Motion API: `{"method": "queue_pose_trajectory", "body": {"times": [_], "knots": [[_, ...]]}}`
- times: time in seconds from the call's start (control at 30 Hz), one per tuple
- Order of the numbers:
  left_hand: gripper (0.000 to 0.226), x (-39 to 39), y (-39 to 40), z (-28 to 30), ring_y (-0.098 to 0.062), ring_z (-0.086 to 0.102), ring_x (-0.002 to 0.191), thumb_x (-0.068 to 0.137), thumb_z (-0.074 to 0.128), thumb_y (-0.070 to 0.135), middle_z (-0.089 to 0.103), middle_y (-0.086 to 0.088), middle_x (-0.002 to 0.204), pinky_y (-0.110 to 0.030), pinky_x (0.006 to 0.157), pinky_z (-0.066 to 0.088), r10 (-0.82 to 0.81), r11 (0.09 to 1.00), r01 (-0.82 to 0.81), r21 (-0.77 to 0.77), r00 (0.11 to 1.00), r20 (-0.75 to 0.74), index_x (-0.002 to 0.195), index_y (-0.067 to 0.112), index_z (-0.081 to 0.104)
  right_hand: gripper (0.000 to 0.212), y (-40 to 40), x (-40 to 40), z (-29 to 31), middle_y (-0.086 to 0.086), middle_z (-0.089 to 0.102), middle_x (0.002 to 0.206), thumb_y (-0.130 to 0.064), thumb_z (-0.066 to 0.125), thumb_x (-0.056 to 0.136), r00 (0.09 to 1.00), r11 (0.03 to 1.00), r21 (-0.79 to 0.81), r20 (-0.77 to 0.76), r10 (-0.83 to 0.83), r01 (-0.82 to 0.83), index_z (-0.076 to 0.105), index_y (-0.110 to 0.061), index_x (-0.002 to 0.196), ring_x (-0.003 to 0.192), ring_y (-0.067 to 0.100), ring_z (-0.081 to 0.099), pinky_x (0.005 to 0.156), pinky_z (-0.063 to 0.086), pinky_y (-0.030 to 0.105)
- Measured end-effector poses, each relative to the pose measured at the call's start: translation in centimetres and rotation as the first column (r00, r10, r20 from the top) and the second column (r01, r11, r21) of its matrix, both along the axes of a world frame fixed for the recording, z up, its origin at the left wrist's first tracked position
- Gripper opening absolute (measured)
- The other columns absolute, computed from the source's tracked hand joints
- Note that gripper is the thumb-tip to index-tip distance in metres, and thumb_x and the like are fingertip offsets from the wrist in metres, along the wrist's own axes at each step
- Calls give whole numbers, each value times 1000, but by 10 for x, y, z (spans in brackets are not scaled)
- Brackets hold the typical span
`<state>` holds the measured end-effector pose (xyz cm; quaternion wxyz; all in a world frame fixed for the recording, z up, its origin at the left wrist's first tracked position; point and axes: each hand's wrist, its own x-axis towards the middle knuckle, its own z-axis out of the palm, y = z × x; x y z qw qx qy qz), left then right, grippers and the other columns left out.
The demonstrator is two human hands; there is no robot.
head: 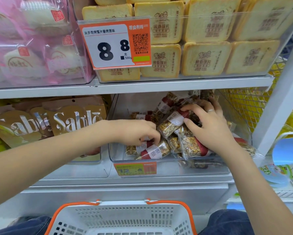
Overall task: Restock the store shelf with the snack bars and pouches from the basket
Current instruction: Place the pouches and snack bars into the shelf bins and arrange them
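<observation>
Both hands reach into a clear bin (159, 162) on the lower shelf (125, 181), where wrapped snack bars (169, 126) with red and white labels lie piled, mostly toward the right side and the front. The left hand (137, 131) comes in from the left, its fingers curled down and pinching the label of a bar (152, 150) that lies at the front left of the bin, just behind the clear front wall. The right hand (208, 122), with a ring (210, 110) on one finger, lies over the right part of the pile; its fingers are spread and bent over the tops of several bars, the thumb against a bar's white label, but whether it truly grips one I cannot tell. An orange price tag (135, 169) hangs on the front of the bin. To the left on the same shelf stand gold pouches (74, 119) in another clear bin. On the shelf above, toast-shaped packs (205, 58) are stacked behind a big price card (115, 44), with pink bags (32, 48) to their left. Below, near the person's knees, sits a white basket (122, 217) with orange handles; the part of its floor that shows holds nothing.
</observation>
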<state>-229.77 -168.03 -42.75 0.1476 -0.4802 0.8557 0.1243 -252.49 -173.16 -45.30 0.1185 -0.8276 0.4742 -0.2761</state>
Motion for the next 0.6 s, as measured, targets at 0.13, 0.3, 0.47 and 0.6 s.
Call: {"method": "queue_pose_trajectory", "body": {"times": [0.13, 0.3, 0.47, 0.6], "knots": [[74, -12, -1, -12, -19, 38, 88, 87, 46, -6, 36, -6, 111, -36, 63, 41, -326, 925, 372, -75, 880, 346, 144, 38, 29, 28, -2, -1, 0, 3, 41, 142, -40, 53, 91, 1000, 1000, -3, -7, 0, 0, 53, -41, 119, 143, 24, 5, 108, 27, 53], [59, -6, -9, -28, -27, 53, 71, 66, 69, -6, 52, -15, 91, -31, 50, 45, -552, 683, 662, -309, 745, 375, 119, 18, 60, 30, -3, -2, -1, 3, 41, 142, -37, 54, 90, 1000, 1000, -17, -20, 1, -2, 53, -38, 121, 143, 25, 5, 108, 29, 53], [31, 4, -20, -20, -19, 51, 77, 64, 81, 19, 52, -3, 88, -28, 55, 44, -559, 597, 679, -426, 734, 386, 91, 19, 66, 33, -4, -4, 0, 4, 39, 143, -36, 54, 91, 999, 1000, -17, -35, -8, 8, 50, -39, 123, 143, 26, 6, 105, 30, 52], [43, 21, -10, 2, -18, 47, 88, 74, 66, 56, 49, 0, 96, -31, 69, 45, -288, 805, 411, -428, 901, 323, 93, 18, 63, 34, -3, -5, 2, 4, 39, 143, -35, 54, 91, 999, 1000, -9, -38, -13, 13, 49, -40, 124, 143, 26, 6, 104, 31, 51]]}}
